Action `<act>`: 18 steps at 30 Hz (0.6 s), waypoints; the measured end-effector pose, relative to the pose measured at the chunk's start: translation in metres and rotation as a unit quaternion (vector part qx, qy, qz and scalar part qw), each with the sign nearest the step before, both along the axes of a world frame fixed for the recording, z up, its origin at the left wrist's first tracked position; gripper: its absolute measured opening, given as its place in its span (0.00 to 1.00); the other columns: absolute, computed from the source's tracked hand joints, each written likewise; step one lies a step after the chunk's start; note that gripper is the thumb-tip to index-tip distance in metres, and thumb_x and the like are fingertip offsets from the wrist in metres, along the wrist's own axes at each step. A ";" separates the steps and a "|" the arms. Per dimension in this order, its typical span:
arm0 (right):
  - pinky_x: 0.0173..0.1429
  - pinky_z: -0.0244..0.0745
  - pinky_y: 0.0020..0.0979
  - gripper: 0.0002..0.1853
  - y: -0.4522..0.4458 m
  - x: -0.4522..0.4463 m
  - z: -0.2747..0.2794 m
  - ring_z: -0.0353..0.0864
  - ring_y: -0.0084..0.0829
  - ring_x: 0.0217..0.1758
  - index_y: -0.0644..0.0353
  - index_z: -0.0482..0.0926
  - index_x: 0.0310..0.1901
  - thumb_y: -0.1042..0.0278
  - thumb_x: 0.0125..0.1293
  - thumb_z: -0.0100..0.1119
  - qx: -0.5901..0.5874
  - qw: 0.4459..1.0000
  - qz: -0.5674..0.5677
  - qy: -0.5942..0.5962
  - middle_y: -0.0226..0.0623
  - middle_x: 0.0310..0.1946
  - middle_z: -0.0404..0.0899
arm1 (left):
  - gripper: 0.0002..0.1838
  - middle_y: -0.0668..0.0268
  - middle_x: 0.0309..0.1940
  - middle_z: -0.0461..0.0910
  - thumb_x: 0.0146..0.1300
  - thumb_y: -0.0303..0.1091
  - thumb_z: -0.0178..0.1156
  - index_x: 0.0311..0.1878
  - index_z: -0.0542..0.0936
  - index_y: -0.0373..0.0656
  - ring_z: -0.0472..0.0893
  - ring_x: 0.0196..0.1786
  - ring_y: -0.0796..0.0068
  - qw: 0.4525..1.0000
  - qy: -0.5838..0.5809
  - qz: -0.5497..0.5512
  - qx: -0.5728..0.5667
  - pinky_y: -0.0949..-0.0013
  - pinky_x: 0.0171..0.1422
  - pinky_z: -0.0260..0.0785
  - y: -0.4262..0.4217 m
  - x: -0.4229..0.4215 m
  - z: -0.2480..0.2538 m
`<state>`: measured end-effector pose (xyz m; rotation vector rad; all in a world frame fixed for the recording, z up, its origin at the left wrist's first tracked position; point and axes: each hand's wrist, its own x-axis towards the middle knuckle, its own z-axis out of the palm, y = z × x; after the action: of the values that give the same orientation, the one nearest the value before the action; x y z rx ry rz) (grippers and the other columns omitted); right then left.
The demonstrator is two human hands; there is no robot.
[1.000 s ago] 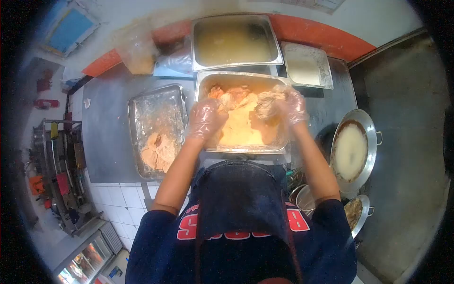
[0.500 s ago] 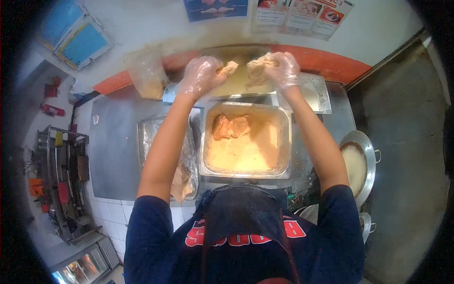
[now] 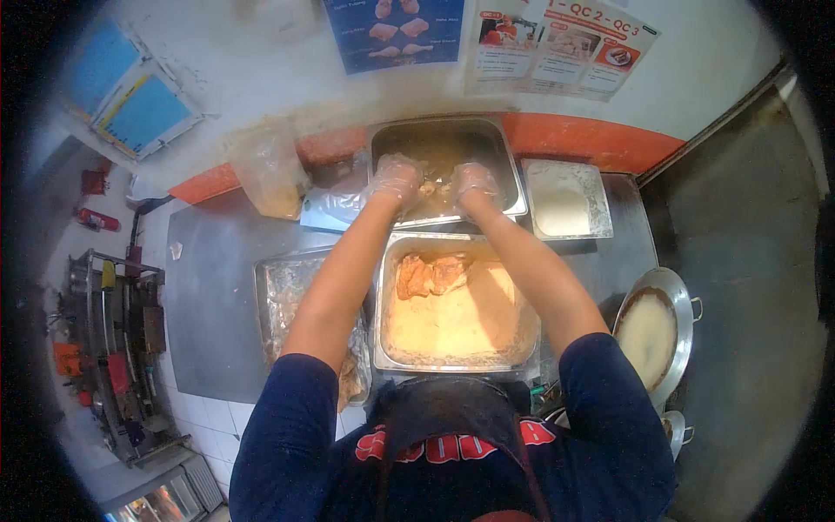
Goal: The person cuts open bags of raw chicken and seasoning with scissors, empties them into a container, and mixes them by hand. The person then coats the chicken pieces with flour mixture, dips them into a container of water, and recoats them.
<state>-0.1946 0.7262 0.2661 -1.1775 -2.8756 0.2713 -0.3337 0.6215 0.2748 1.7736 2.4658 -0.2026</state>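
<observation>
Both my hands, in clear plastic gloves, reach down into the rear metal pan (image 3: pixel 515 174) of murky liquid. My left hand (image 3: pixel 398 178) is closed at the pan's left side, with a bit of pale, coated chicken piece (image 3: pixel 428 188) showing at its fingers. Across from it, my right hand (image 3: pixel 477 183) is closed too, and a second pale piece (image 3: pixel 446 189) shows beside its fingertips. The gloves hide most of both pieces. Nearer me stands a metal pan of flour-like powder (image 3: pixel 435 326), with reddish raw chicken (image 3: pixel 432 275) lying at its back left.
Left of the powder pan lies a tray (image 3: pixel 283 296) with raw chicken, partly behind my left arm. A plastic bag (image 3: pixel 271 178) leans at the wall. A shallow white-filled tray (image 3: pixel 565 200) sits right of the liquid pan; a large round pan (image 3: pixel 652 331) is at the right.
Both hands have moved down from above the rear pan into it, taking the coated chicken pieces along. The camera view has tilted up, so the pans and posters appear lower.
</observation>
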 end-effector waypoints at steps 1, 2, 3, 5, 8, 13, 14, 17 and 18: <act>0.52 0.81 0.41 0.10 0.001 -0.002 -0.003 0.85 0.46 0.48 0.58 0.87 0.39 0.69 0.54 0.65 -0.008 1.000 -0.015 0.005 0.50 0.43 0.84 | 0.36 0.57 0.58 0.79 0.56 0.50 0.64 0.70 0.70 0.59 0.75 0.63 0.56 1.000 -0.002 -0.001 0.000 0.52 0.69 0.60 0.001 0.002 0.004; 0.52 0.81 0.41 0.10 0.002 -0.003 -0.006 0.85 0.46 0.48 0.58 0.87 0.39 0.69 0.54 0.65 -0.009 1.000 -0.016 0.002 0.50 0.43 0.84 | 0.35 0.56 0.58 0.79 0.56 0.49 0.63 0.70 0.70 0.58 0.75 0.63 0.55 1.000 -0.004 -0.006 -0.021 0.52 0.68 0.61 0.001 0.004 0.006; 0.52 0.81 0.41 0.11 0.004 -0.004 -0.009 0.85 0.45 0.48 0.58 0.87 0.39 0.69 0.53 0.65 -0.012 1.000 -0.004 -0.013 0.51 0.43 0.84 | 0.35 0.56 0.58 0.79 0.57 0.47 0.63 0.70 0.70 0.58 0.75 0.63 0.55 0.999 -0.005 -0.011 -0.042 0.52 0.67 0.62 0.000 0.006 0.010; 0.52 0.81 0.41 0.11 0.005 -0.006 -0.011 0.85 0.45 0.48 0.59 0.87 0.39 0.68 0.53 0.65 -0.016 0.999 0.010 -0.029 0.51 0.42 0.84 | 0.25 0.55 0.53 0.81 0.57 0.44 0.61 0.59 0.77 0.51 0.78 0.59 0.55 0.999 -0.001 -0.018 0.042 0.54 0.63 0.66 0.000 0.005 -0.008; 0.52 0.81 0.41 0.12 0.013 -0.012 -0.010 0.85 0.44 0.49 0.59 0.87 0.39 0.67 0.52 0.67 -0.003 0.999 0.017 -0.041 0.49 0.43 0.84 | 0.16 0.53 0.46 0.84 0.57 0.42 0.60 0.45 0.86 0.44 0.82 0.53 0.55 0.994 0.001 -0.021 0.108 0.54 0.57 0.71 0.004 -0.003 -0.014; 0.53 0.81 0.40 0.12 0.007 -0.007 0.090 0.85 0.43 0.51 0.55 0.87 0.42 0.62 0.57 0.63 0.014 0.987 0.067 -0.147 0.43 0.47 0.84 | 0.21 0.48 0.49 0.81 0.56 0.46 0.62 0.50 0.84 0.46 0.79 0.57 0.53 0.999 -0.042 -0.005 0.005 0.55 0.63 0.68 -0.011 0.012 0.079; 0.53 0.81 0.40 0.12 0.009 -0.005 0.099 0.85 0.43 0.51 0.55 0.87 0.42 0.62 0.57 0.63 0.015 0.987 0.066 -0.146 0.43 0.47 0.84 | 0.19 0.46 0.47 0.82 0.55 0.47 0.62 0.44 0.85 0.44 0.79 0.56 0.52 0.993 -0.074 -0.002 0.093 0.56 0.62 0.69 -0.014 0.008 0.089; 0.55 0.80 0.40 0.13 0.014 0.002 0.135 0.84 0.44 0.52 0.53 0.86 0.44 0.62 0.60 0.60 0.007 0.998 0.000 0.062 0.44 0.47 0.84 | 0.19 0.46 0.44 0.82 0.54 0.49 0.63 0.35 0.86 0.40 0.80 0.52 0.51 0.969 -0.096 0.016 0.227 0.57 0.59 0.71 -0.016 0.010 0.132; 0.55 0.80 0.41 0.14 0.008 0.006 0.163 0.84 0.45 0.52 0.53 0.85 0.45 0.63 0.59 0.59 -0.005 0.995 -0.012 0.100 0.45 0.48 0.83 | 0.20 0.48 0.43 0.83 0.54 0.50 0.63 0.32 0.85 0.40 0.81 0.49 0.51 0.958 -0.086 0.034 0.271 0.56 0.57 0.72 -0.017 0.011 0.149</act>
<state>-0.1882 0.7345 0.4288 -1.1146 -2.6890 0.3799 -0.3230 0.6047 0.4238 1.7676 2.6063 0.6694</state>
